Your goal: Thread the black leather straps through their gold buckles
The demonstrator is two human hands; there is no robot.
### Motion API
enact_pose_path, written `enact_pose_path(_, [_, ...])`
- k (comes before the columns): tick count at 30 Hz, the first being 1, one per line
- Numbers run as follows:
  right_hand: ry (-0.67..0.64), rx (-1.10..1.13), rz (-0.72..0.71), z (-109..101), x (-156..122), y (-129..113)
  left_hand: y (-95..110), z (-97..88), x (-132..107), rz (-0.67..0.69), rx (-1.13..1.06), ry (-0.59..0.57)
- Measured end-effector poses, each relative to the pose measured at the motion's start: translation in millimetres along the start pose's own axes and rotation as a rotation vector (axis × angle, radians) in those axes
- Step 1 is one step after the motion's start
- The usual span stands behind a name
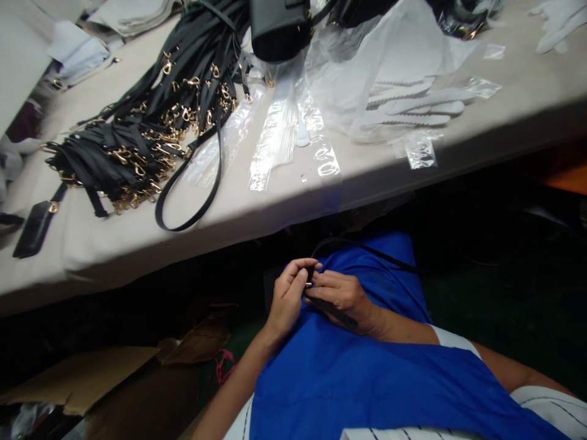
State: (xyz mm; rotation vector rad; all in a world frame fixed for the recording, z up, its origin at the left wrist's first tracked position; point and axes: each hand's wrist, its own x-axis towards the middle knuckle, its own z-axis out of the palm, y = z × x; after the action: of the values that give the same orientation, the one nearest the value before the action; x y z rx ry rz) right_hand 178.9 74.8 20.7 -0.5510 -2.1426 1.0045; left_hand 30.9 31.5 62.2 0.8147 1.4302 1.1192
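Both my hands work together in my lap, over a blue cloth [367,379]. My left hand [288,299] pinches the end of a black strap [362,247] near its small gold clasp. My right hand [346,299] is closed on the same strap just beside it, fingers pressed around it. The strap loops up and away to the right across the blue cloth. Part of the strap lies hidden under my right hand.
A beige table [92,244] stands in front of me with a big pile of black straps with gold clasps [151,122], clear plastic sleeves [275,134], a black bag [279,24] and white gloves [413,104]. Cardboard [114,379] lies on the floor at lower left.
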Motion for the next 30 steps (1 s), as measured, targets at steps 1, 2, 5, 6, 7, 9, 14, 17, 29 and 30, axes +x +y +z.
enact_pose_path(1, [-0.005,-0.043,-0.004,-0.9,-1.5,1.9,-2.6,-2.7,1.7,-0.03,-0.116,-0.017])
enact_pose_path(2, [-0.016,-0.075,-0.01,-1.9,-2.6,3.5,-6.2,-5.4,2.8,-0.058,-0.211,-0.041])
enact_pose_path(5, [-0.052,-0.095,-0.016,-3.9,-3.6,5.1,-20.4,-11.7,2.4,-0.136,-0.258,-0.11])
enact_pose_path(6, [-0.057,-0.097,-0.013,-4.1,-3.2,4.5,-25.2,-13.1,1.2,-0.164,-0.207,-0.116])
enact_pose_path(7, [-0.059,-0.104,-0.004,-4.3,-2.4,3.5,-29.5,-14.1,-0.4,-0.191,-0.15,-0.115])
enact_pose_path(9, [-0.065,-0.108,0.023,-4.9,0.2,0.5,-35.0,-15.7,-3.8,-0.219,-0.079,-0.111])
enact_pose_path(14, [-0.027,-0.045,0.065,-15.4,10.2,-0.5,-24.6,-20.5,-6.2,-0.151,-0.096,-0.147])
enact_pose_path(17, [-0.112,0.066,0.208,-26.3,13.8,6.6,-9.5,-26.1,-3.7,-0.122,-0.113,-0.16])
enact_pose_path(29, [-0.368,0.628,0.667,-72.4,20.3,-11.0,42.1,-38.2,-20.1,-0.084,0.122,-0.601])
enact_pose_path(30, [-0.401,0.615,0.658,-76.5,21.1,-13.8,43.5,-34.1,-22.2,-0.081,0.161,-0.599])
